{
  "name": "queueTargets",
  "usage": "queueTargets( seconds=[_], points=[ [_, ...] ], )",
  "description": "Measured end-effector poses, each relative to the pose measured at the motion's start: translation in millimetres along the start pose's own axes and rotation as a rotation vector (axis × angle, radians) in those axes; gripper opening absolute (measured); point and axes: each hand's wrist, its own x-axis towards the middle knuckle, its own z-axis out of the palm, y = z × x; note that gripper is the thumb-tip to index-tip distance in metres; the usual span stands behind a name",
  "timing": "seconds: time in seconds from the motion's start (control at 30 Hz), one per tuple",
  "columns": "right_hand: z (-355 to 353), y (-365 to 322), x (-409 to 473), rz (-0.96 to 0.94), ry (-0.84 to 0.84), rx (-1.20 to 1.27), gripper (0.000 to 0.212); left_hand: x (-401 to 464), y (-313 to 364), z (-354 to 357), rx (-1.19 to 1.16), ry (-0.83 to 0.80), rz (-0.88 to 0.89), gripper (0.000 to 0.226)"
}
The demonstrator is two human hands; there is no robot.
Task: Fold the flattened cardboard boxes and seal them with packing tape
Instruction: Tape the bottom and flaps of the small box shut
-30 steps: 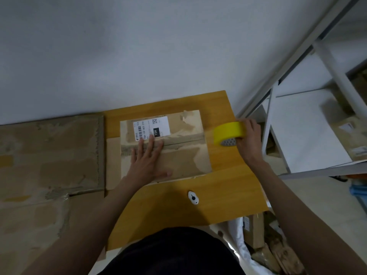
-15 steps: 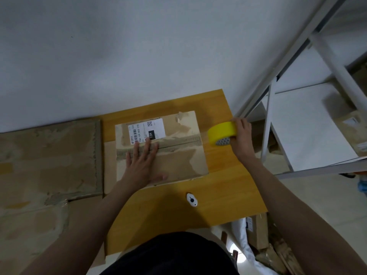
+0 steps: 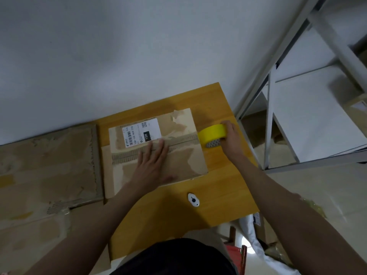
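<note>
Flatly, left hand (image 3: 152, 163) fingers straight on box (image 3: 156, 147); right hand (image 3: 231, 135) fingers around tape roll (image 3: 212, 133).

A wooden table (image 3: 228, 181) stands against a white wall (image 3: 139, 46), beside white shelving (image 3: 309, 116).

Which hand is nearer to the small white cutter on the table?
Left. The left hand lies flat on the cardboard box, just beyond the cutter; the right hand grips the yellow tape roll, farther away.
</note>
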Motion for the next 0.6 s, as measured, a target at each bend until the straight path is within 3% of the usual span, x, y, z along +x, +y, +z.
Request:
queueTargets(
  seconds=[0.17,0.3,0.4,0.43,0.53,0.6],
  points=[
    [-4.2,0.7,-2.3,0.06,-0.112,0.023,0.072,3.4,3.1,7.6,-0.029,0.007,-0.032,0.113],
    [-10.6,-3.5,-33.9,0.115,0.014,0.084,0.074,5.3,4.2,5.2,-0.001,-0.009,-0.032,0.113],
    [2.6,-4.1,-90.7,0.198,0.216,0.055,0.051,2.6,5.5,2.2,0.025,-0.038,-0.027,0.115],
    [12.3,-3.8,-110.6,0.22,0.201,0.03,0.04,2.3,6.1,0.8,0.037,-0.047,-0.03,0.115],
    [49.3,1.0,-152.7,0.349,-0.163,-0.035,0.011,2.2,9.0,-2.0,0.055,-0.057,-0.035,0.115],
    [72.6,3.1,-165.5,0.396,-0.385,-0.114,0.023,1.8,9.8,-3.9,0.018,-0.066,-0.034,0.114]
  ],
)
